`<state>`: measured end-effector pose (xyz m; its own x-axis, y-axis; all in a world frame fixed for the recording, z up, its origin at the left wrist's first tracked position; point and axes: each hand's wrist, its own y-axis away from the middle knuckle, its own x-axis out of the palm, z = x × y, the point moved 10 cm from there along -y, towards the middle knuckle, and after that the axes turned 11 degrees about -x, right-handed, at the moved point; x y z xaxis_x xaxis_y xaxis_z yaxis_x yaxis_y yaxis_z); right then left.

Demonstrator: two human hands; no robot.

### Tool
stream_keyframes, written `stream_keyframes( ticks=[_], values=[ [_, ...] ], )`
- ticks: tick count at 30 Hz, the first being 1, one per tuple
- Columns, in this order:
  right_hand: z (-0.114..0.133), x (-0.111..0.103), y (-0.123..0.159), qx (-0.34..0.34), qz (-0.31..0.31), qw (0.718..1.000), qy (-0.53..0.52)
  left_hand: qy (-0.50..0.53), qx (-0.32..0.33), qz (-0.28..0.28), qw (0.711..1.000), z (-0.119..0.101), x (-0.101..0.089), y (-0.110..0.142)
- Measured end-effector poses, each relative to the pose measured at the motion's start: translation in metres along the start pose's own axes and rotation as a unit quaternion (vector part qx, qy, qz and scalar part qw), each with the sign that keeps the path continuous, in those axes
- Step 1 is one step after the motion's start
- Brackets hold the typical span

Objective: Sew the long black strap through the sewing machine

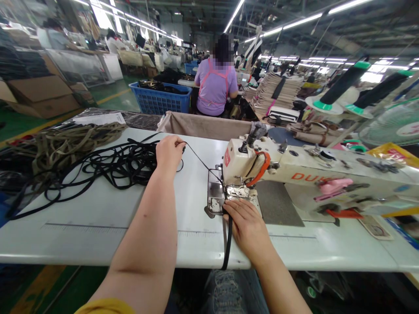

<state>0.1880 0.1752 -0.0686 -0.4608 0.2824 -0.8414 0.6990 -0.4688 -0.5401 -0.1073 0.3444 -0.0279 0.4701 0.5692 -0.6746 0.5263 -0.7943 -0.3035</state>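
A narrow black strap (228,244) runs from the table's front edge up to the needle area of a sewing machine (242,163). Flat beside it, my right hand (244,222) presses the strap near the machine's metal plate (216,192), its fingers lying together and its thumb side against the strap. Farther back and to the left, my left hand (169,152) pinches the thin black strap end that stretches taut from behind the needle. A loose heap of black strapping (114,163) lies just left of that hand.
Olive strapping (72,141) is piled at the left table end. Behind the table stand a fabric-lined bin (209,124) and a blue basket (162,98). A person in purple (216,85) sits facing away. Thread cones (343,85) and a fan (393,122) are at right.
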Motion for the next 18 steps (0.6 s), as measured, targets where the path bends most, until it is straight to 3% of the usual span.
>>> stream_keyframes(
  ticks=[11,18],
  values=[
    [0.0,0.0,0.0,0.003,0.002,1.0,-0.005,0.153,-0.09,-0.097,0.979,0.042,-0.021,-0.013],
    [0.0,-0.001,0.0,0.001,-0.002,1.0,-0.001,0.178,-0.137,-0.167,0.96,0.06,-0.043,-0.014]
  ],
)
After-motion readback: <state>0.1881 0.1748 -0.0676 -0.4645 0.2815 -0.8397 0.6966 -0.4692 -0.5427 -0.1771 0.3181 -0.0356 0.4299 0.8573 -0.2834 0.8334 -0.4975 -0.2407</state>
